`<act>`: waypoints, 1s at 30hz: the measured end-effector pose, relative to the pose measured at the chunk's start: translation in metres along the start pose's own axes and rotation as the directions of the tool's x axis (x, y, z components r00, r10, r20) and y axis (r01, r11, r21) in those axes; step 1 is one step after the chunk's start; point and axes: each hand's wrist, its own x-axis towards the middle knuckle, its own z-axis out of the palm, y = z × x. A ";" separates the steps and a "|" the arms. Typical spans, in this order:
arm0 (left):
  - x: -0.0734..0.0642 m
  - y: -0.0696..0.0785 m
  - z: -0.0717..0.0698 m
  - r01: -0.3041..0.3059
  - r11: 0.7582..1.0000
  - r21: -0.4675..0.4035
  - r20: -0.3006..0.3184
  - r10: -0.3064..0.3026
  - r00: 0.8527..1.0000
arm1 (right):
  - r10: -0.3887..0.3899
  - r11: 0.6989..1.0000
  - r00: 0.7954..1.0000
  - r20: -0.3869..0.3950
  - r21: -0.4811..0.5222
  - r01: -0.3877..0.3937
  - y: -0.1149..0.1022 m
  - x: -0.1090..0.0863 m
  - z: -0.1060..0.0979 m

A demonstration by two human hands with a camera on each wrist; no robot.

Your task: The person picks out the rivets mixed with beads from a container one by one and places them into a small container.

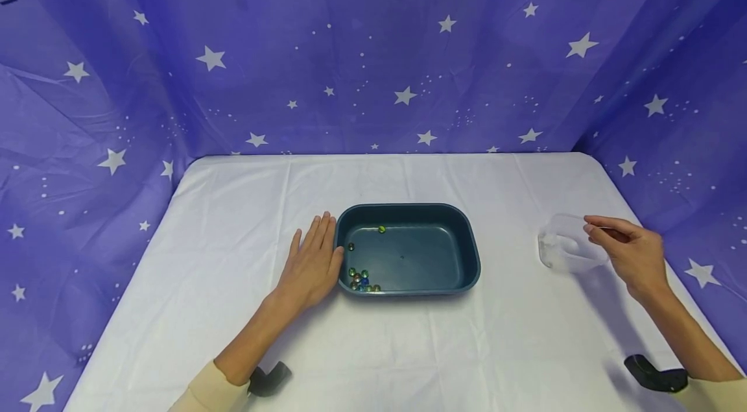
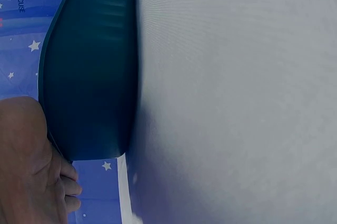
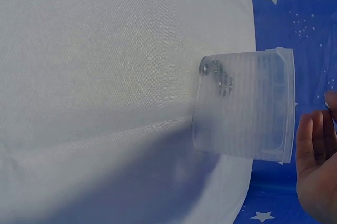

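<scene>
My left hand [image 1: 309,269] lies with straight fingers along the left side of a dark blue-green plastic tub [image 1: 408,292], its thumb at the rim. Several glass marbles [image 1: 360,278] gather in the tub's near left corner, and a green one [image 1: 382,229] sits near the back wall. On the right, my right hand [image 1: 636,256] has thumb and forefinger brought together above a clear plastic container [image 1: 566,263]; I cannot tell what is between the tips. The right wrist view shows several marbles [image 3: 218,76] low inside this container, with the right hand [image 3: 318,166] beyond its rim.
A white cloth [image 1: 262,191] covers the table, and a purple curtain with stars [image 1: 362,61] hangs behind and at both sides. Black wrist straps [image 1: 656,374] show below both arms. The container stands right of the tub, with bare cloth between them.
</scene>
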 end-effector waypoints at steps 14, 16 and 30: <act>0.000 0.001 0.000 -0.001 1.000 -0.003 -0.012 0.001 1.000 | -0.005 1.000 1.000 -0.001 0.014 0.005 -0.003 0.000 -0.003; 0.000 0.001 -0.001 0.002 1.000 -0.005 -0.011 -0.002 1.000 | -0.009 0.999 1.000 0.002 0.038 0.008 -0.004 -0.001 -0.002; 0.000 0.000 0.000 0.001 1.000 -0.006 -0.011 -0.002 1.000 | -0.141 0.990 0.987 0.083 0.030 0.139 -0.026 -0.005 0.025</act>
